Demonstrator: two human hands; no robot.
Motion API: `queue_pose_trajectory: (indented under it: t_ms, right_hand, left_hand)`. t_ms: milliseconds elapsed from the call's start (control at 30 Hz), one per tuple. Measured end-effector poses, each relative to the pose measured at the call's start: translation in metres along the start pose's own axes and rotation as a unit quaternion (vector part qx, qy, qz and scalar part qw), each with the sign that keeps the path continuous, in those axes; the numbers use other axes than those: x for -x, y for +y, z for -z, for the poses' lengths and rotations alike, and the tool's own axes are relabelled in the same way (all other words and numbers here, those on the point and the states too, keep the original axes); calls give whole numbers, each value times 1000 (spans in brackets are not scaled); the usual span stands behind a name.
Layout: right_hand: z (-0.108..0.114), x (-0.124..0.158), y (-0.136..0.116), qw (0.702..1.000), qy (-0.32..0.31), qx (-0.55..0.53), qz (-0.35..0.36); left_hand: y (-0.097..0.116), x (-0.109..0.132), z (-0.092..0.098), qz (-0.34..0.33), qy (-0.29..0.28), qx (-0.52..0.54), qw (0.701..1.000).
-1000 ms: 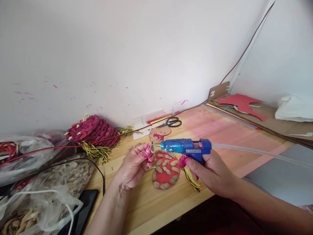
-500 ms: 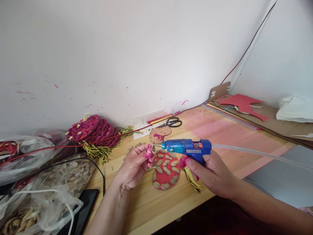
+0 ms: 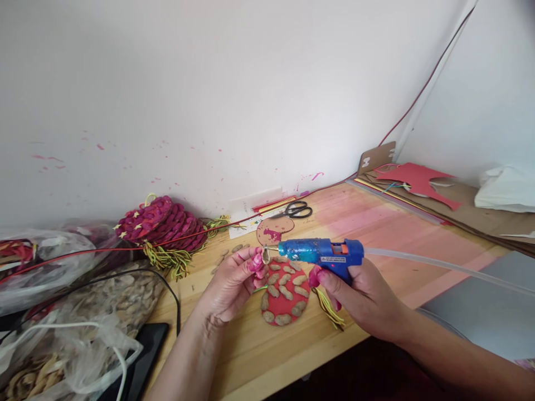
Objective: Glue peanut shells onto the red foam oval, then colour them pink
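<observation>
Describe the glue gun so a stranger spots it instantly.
Start at the wooden table, then find the right hand. It grips the glue gun, which, unlike the peanuts nearby, has a blue body and a pale stick trailing behind.

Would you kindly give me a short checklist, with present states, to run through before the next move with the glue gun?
1. Glue gun firmly held: ok; the right hand grips its handle.
2. Peanut shell held: ok; the left hand pinches it.
3. Fingers clear of the nozzle: not ok; the left fingertips are very near its tip, perhaps a burn risk.
4. Enough glue on the shell: cannot tell; too small to see.
5. Red piece lying on the table: ok; several shells sit on it, with bare red between them.
6. Scissors out of the way: ok; they lie farther back, near the wall.
</observation>
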State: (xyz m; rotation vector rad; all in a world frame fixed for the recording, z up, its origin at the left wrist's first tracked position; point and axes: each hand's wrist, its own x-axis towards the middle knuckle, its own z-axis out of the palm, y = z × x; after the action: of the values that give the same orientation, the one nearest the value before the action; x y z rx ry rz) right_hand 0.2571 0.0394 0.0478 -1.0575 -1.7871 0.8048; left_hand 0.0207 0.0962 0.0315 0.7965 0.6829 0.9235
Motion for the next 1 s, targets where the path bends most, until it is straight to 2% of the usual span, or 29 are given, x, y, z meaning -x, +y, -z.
queue_pose_trajectory:
  t_ms: [600, 1000]
  right_hand:
    - [1, 1, 3, 1000, 11, 17, -15]
    - [0, 1, 2, 999, 30, -16, -33]
  left_hand:
    - [0, 0, -2, 4, 4, 2, 1000]
    - [0, -1, -2, -1, 5, 0, 1000]
